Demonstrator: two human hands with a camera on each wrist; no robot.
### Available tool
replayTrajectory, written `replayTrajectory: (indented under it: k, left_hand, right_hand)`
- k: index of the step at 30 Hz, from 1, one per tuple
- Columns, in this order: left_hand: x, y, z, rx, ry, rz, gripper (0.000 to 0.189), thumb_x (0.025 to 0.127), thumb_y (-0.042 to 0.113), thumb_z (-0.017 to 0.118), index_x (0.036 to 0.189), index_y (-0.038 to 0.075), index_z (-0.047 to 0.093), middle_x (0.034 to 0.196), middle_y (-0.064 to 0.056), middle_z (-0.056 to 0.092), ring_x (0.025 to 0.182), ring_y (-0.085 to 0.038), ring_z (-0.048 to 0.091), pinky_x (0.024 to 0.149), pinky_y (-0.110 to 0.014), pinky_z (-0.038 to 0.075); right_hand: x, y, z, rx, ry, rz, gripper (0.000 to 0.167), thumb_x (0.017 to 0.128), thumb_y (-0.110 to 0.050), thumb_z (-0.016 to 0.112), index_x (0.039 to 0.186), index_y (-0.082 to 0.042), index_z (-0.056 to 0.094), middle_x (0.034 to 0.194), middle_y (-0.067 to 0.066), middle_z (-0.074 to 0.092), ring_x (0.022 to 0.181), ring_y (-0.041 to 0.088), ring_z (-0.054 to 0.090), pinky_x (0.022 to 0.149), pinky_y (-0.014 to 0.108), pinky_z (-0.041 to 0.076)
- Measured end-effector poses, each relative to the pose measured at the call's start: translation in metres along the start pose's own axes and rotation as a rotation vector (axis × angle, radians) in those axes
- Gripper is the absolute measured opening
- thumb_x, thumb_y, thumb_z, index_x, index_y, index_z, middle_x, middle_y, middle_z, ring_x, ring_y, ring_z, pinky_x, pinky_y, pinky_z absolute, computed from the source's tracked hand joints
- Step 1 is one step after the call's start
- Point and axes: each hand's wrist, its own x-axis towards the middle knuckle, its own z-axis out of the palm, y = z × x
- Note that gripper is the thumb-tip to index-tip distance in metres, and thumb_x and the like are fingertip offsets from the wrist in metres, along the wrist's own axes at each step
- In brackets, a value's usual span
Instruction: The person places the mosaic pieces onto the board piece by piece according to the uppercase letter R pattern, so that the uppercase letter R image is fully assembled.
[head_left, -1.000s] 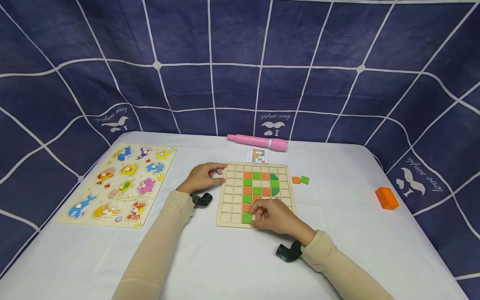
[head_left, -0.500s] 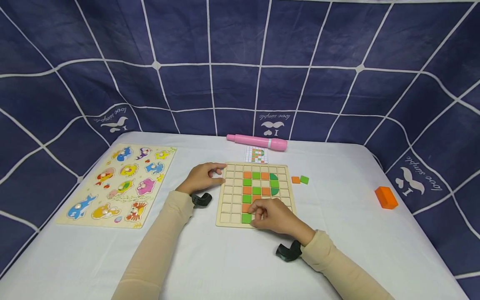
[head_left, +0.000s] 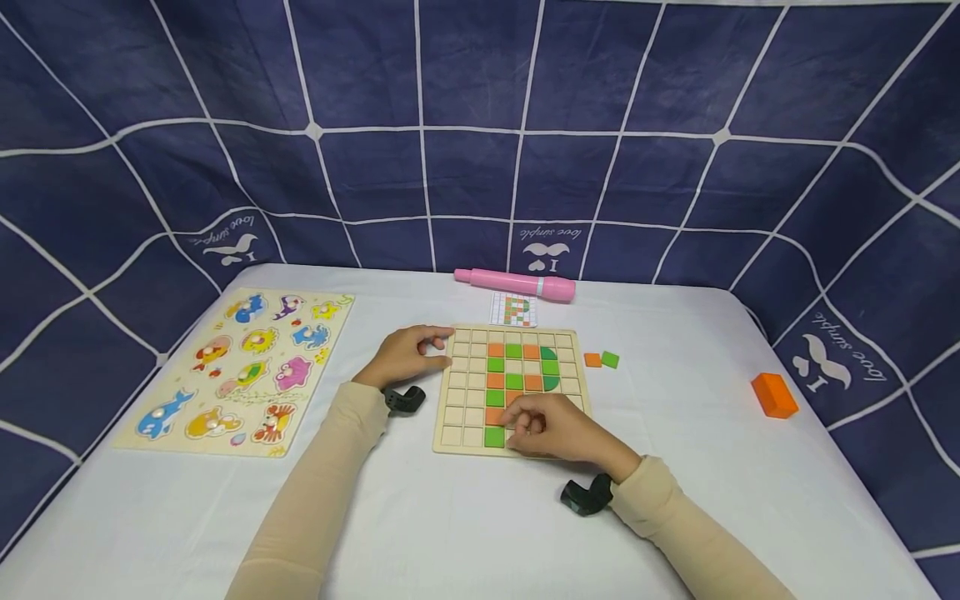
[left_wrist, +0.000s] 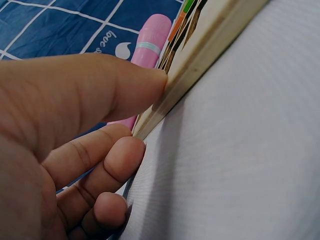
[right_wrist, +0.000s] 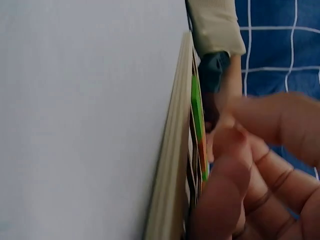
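Observation:
A wooden grid board lies flat, with orange, green and rounded dark green tiles set in the shape of a letter R. My left hand is at its left side. In the left wrist view, the thumb touches the board's rim and the fingertips rest by the corner. Over the lower right of the board is my right hand, fingers bent loosely beside the bottom green tile. No piece shows in its fingers. It hides part of the lower rows.
Right of the board lie a loose orange tile and green tile. Behind it are a pattern card and a pink pen-shaped tube. A sea-animal puzzle lies left, an orange block far right.
My right hand has shifted slightly to the right, its fingertips drawing back from the bottom green tile. The left hand stays at the board's edge.

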Motion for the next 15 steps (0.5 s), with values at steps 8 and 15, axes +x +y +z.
replayTrajectory:
  k: [8,15]
  left_hand:
    - [0.000,-0.003,0.001,-0.004,0.008,0.005,0.059,0.091,0.028,0.083,0.146,0.012,0.070,0.102,0.003,0.065,0.083,-0.016,0.048,0.079,-0.035,0.037]
    - [0.000,-0.003,0.002,0.007,0.006,0.006,0.059,0.091,0.029,0.082,0.146,0.011,0.069,0.101,0.003,0.065,0.081,-0.015,0.048,0.078,-0.034,0.037]
  right_hand:
    - [-0.005,0.013,-0.033,0.140,0.020,0.035,0.023,0.098,-0.001,0.072,0.119,0.009,0.071,0.088,0.001,0.064,0.066,0.008,0.052,0.061,0.021,0.046]
    - [-0.012,0.035,-0.066,0.198,0.140,0.104,0.027,0.101,0.002,0.067,0.124,0.016,0.064,0.090,0.008,0.068,0.066,0.011,0.057,0.061,0.024,0.051]
